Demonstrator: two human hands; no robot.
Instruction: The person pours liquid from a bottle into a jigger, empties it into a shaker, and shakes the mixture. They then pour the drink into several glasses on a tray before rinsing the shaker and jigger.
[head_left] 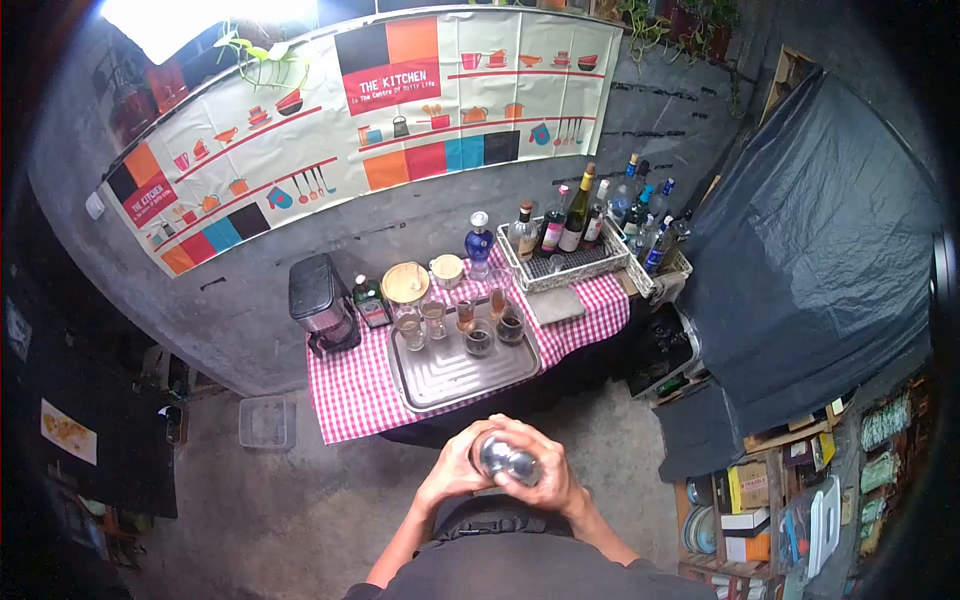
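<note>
Both hands are wrapped around a shiny metal shaker (506,459) held in front of my chest, below the table's near edge. My left hand (455,467) grips its left side and my right hand (553,478) covers the right side. Ahead of them on the red-checked table (350,390) lies a metal tray (450,375) with several glasses (480,338) along its far edge, some holding brown liquid.
A black machine (322,302) stands at the table's left end. A white crate of bottles (570,245) sits at the right, more bottles (650,225) beside it. A blue bottle (479,243) and jars stand behind the tray. Dark tarpaulin (820,260) hangs on the right; shelves (770,500) are lower right.
</note>
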